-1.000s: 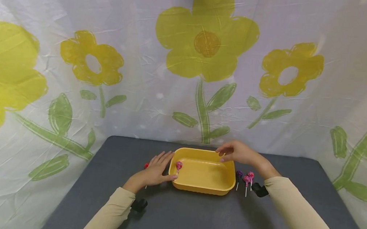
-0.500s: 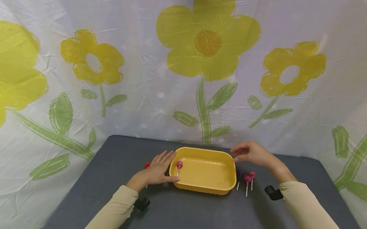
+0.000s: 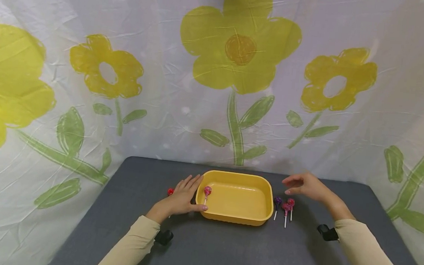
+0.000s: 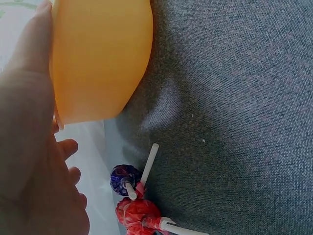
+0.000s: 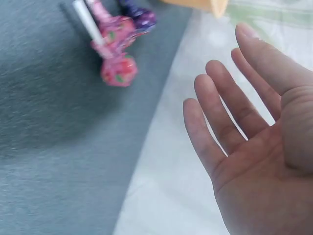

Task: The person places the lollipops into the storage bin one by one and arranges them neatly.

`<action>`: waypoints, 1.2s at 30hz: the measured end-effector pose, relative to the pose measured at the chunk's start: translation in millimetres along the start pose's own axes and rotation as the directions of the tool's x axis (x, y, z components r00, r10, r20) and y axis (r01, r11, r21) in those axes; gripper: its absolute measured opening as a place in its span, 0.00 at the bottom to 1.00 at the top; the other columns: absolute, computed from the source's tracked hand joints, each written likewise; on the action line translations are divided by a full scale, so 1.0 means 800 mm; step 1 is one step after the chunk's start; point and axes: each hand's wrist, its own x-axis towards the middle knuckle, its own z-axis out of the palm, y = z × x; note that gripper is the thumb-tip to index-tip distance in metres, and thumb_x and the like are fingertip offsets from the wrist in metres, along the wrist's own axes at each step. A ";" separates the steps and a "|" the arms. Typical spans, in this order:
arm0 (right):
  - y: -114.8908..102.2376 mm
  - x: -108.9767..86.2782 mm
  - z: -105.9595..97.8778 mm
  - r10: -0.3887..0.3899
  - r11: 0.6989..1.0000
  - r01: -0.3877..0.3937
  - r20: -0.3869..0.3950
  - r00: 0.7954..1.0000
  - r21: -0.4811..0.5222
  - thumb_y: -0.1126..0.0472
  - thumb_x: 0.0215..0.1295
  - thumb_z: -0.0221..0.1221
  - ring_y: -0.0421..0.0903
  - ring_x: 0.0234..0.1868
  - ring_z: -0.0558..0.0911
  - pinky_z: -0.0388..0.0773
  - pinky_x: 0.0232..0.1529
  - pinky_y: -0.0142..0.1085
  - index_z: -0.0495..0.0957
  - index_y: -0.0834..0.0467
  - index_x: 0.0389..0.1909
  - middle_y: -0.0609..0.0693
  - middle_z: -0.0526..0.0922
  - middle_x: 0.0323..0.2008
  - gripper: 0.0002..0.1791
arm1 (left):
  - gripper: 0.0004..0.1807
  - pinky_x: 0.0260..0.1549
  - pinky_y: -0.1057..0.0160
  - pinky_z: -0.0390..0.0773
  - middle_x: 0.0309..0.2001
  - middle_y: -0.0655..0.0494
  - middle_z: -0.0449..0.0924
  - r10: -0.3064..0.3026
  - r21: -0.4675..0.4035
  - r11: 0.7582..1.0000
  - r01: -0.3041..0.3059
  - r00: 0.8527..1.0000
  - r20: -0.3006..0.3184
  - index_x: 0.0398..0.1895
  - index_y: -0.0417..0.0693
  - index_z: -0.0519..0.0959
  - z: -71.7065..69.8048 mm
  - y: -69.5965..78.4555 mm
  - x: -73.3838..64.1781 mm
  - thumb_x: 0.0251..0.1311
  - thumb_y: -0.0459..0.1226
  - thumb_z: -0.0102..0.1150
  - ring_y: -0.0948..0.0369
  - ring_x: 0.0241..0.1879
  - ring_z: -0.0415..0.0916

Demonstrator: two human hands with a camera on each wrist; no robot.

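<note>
Just ahead of two pale sleeves (image 3: 130,243), on one dark table (image 3: 224,255), the person's left hand (image 3: 179,199) rests with straight fingers against the end of one yellow tray (image 3: 238,220), thumb laid over the near corner, touching without clasping. If that hand leaned hard on the rim, I'd guess the tray could tip or skid, and the loose pink lollipop (image 3: 207,190) inside, beside the left thumb, would roll. Farther off, the right hand (image 3: 307,187) hangs in the air, fingers loosely bent, holding nothing; were it lowered carelessly toward the tray, it might knock the bunched lollipops near it, or pick up two together, because they lie so close. Counting now: at the outer side of the left hand I make out one red lollipop (image 4: 139,214) and one purple lollipop (image 4: 124,178), yet three sticks show there, so a third may be hidden; one lollipop lies in the tray; just this side of the right hand are one dark purple lollipop (image 3: 277,201) and two pink ones (image 3: 286,207). Beyond both hands hangs flowered cloth (image 3: 161,103).
</note>
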 end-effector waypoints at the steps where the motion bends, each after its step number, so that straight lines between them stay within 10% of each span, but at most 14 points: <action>1: 0.005 -0.001 0.002 0.007 1.000 -0.007 -0.003 1.000 0.002 0.58 0.64 0.65 0.58 0.54 0.83 0.83 0.51 0.44 0.79 0.66 0.56 0.67 0.82 0.55 0.23 | 0.61 0.76 0.36 0.40 0.81 0.48 0.41 -0.005 0.001 1.000 0.005 1.000 0.006 0.81 0.51 0.38 0.000 0.000 0.000 0.55 0.68 0.58 0.43 0.80 0.35; 36: 0.072 -0.018 0.044 0.064 0.996 -0.071 -0.131 0.989 -0.051 0.60 0.62 0.66 0.39 0.40 0.83 0.79 0.38 0.29 0.82 0.67 0.49 0.60 0.88 0.43 0.18 | 0.63 0.75 0.35 0.42 0.81 0.47 0.42 -0.018 -0.007 1.000 0.018 1.000 0.002 0.81 0.50 0.39 0.002 0.000 0.000 0.53 0.70 0.58 0.42 0.80 0.36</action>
